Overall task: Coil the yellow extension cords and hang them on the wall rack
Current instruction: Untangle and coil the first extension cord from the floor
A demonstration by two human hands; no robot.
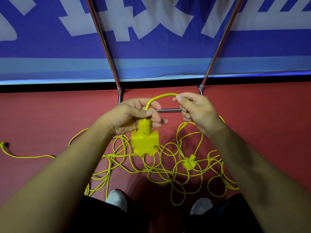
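Observation:
My left hand (pixel 129 116) grips the neck of a yellow three-way socket head (pixel 145 142), which hangs down below my fingers. From it the yellow cord (pixel 161 96) arches up and across to my right hand (pixel 196 111), which is closed on it. The cord then drops from my right hand into a loose tangle of yellow cord (pixel 168 172) spread on the red floor. A second yellow socket head (pixel 190 163) lies in that tangle. A yellow plug end (pixel 3 145) lies far left on the floor.
A chrome rack frame stands ahead, with two slanted poles (pixel 104 42) and a low crossbar (pixel 170 110) behind my hands. A blue and white banner (pixel 151 47) covers the wall. My two white shoes (pixel 117 199) stand at the tangle's near edge.

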